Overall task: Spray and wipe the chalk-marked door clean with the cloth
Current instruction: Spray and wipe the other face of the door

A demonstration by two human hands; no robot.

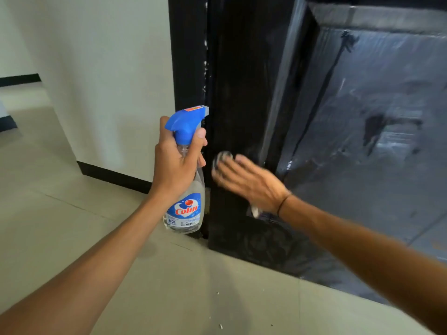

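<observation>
Against the black door [242, 93], low on its left stile, the right hand [251, 184] pressed a cloth [223, 158] flat with fingers spread, though blur hid most of the cloth, which seemed bunched under the palm. Just left of it the left hand [177, 163] gripped the neck of a spray bottle [187, 180], nozzle toward the door. Wiping well probably meant firm, overlapping strokes down to the smeared patch near the floor [72, 238], respraying where residue stayed.

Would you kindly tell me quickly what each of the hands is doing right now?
Left hand: grips the spray bottle by its neck.
Right hand: fingers straight, pressing the cloth flat against the door.
</observation>
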